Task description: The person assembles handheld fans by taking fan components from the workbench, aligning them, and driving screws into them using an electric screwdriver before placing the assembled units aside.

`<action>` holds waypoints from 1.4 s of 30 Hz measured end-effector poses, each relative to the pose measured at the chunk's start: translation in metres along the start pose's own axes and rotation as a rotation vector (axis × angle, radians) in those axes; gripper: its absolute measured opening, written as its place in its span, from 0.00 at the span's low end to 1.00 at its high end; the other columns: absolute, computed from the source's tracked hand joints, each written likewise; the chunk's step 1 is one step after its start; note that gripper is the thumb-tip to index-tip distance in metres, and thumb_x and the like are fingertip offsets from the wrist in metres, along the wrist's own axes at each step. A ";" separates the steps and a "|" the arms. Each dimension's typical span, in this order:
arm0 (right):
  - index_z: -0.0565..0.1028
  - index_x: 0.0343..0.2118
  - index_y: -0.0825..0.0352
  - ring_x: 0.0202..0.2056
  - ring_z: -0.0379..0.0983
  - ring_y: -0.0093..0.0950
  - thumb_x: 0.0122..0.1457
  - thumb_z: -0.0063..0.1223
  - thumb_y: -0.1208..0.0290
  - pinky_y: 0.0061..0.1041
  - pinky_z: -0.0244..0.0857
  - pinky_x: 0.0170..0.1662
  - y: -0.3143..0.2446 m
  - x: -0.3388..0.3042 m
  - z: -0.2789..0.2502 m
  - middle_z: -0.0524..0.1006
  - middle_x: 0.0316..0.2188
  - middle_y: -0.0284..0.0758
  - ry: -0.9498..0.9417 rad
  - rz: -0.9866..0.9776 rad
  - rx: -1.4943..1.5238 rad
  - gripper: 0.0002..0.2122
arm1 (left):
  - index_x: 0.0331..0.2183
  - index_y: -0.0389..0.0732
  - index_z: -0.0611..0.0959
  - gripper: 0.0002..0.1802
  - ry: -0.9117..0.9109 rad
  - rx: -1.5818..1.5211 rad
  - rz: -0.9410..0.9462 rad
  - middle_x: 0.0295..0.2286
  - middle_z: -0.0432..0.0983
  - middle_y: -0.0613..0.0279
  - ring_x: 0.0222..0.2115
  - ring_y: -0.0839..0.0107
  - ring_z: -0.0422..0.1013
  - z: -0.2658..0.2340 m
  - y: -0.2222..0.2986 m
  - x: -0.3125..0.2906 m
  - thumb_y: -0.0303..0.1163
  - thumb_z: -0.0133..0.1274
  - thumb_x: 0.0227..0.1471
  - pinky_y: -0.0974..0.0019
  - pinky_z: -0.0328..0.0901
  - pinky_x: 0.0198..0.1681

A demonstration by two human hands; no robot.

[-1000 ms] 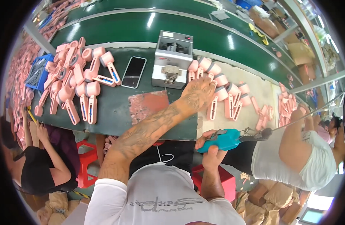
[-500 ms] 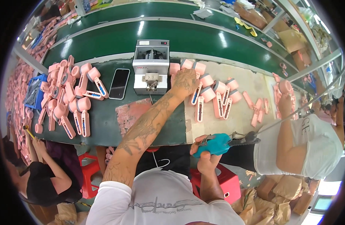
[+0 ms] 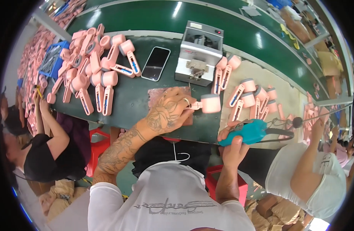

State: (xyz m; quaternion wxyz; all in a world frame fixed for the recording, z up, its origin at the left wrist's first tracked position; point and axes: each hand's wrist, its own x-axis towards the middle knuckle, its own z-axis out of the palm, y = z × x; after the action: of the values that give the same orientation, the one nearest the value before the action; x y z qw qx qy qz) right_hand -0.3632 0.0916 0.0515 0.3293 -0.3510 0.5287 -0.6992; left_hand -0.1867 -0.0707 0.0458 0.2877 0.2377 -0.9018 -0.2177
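My left hand [image 3: 171, 109] is closed round the handle of a pink round-headed handheld housing [image 3: 211, 104], just in front of the screw feeder [image 3: 200, 52]. Its cup-like head with a grey rim points to the right, and the fingers hide most of the handle. At the table's front edge my right hand [image 3: 234, 150] grips a teal electric screwdriver [image 3: 248, 133], which hangs from a cable; its tip is hard to make out. Further right lie several similar pink housings [image 3: 248, 100], some showing blue strips in their open handles. A reddish worn mat [image 3: 157, 94] lies under my left hand.
A heap of pink housings [image 3: 84, 69] covers the table's left, beside a blue bin [image 3: 54, 59]. A phone [image 3: 156, 63] lies left of the feeder. Behind runs a green conveyor [image 3: 146, 19]. Co-workers sit at left [image 3: 50, 150] and right [image 3: 300, 173].
My left hand has drawn back from the right-hand pile with one pink housing, now over the mat. The view has turned, shifting the scene. The right hand keeps the screwdriver.
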 end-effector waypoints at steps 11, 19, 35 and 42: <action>0.69 0.41 0.70 0.19 0.64 0.26 0.52 0.49 0.29 0.27 0.60 0.24 0.015 0.061 0.084 0.66 0.18 0.32 -0.077 -0.165 0.214 0.38 | 0.37 0.43 0.83 0.12 0.107 -0.068 -0.002 0.33 0.77 0.61 0.41 0.59 0.71 0.016 -0.025 -0.027 0.39 0.58 0.53 0.57 0.67 0.43; 0.71 0.41 0.70 0.22 0.65 0.26 0.54 0.48 0.30 0.27 0.60 0.25 0.014 0.123 0.108 0.66 0.19 0.32 0.024 -0.199 0.086 0.37 | 0.36 0.41 0.83 0.16 -0.067 -0.108 -0.094 0.39 0.75 0.61 0.43 0.60 0.69 0.009 -0.050 -0.008 0.43 0.59 0.52 0.54 0.63 0.49; 0.68 0.37 0.71 0.21 0.68 0.26 0.66 0.48 0.49 0.25 0.64 0.24 0.041 0.148 0.122 0.69 0.20 0.33 -0.177 -0.259 -0.074 0.23 | 0.43 0.38 0.82 0.23 0.110 -0.018 -0.051 0.37 0.74 0.54 0.40 0.53 0.69 0.011 -0.049 -0.022 0.45 0.60 0.52 0.53 0.64 0.48; 0.68 0.39 0.73 0.20 0.67 0.26 0.61 0.50 0.38 0.25 0.62 0.24 0.033 0.117 0.108 0.68 0.19 0.34 -0.161 -0.201 -0.046 0.32 | 0.44 0.41 0.82 0.22 0.083 -0.013 -0.079 0.37 0.74 0.57 0.41 0.56 0.70 0.009 -0.046 -0.020 0.45 0.58 0.53 0.52 0.65 0.48</action>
State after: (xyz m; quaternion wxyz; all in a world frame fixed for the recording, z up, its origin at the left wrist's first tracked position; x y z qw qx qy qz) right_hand -0.3325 -0.0684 0.0576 0.2910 -0.4645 0.4786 -0.6859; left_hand -0.1641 -0.0935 0.0063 0.3174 0.2800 -0.8777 -0.2247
